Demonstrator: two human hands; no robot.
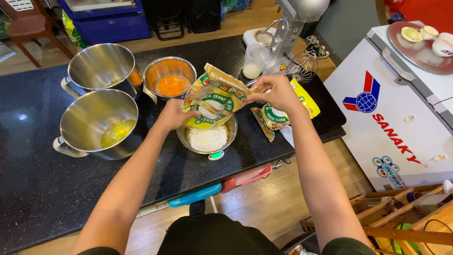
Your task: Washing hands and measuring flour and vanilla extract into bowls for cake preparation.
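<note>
Flour bag (214,99), green and yellow, centre frame, tilted over small steel bowl (207,137) of white flour on scale; left hand (172,115) clamped on its base, right hand (276,92) pinching its top corner; risk: steeper tilt likely dumps flour past rim onto black counter (37,189)

head cam | looks steeply down | close over black counter (37,179) | single view

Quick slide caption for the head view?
Both hands, left hand and right hand, tilt a flour bag over a small steel bowl of white powder.
</note>
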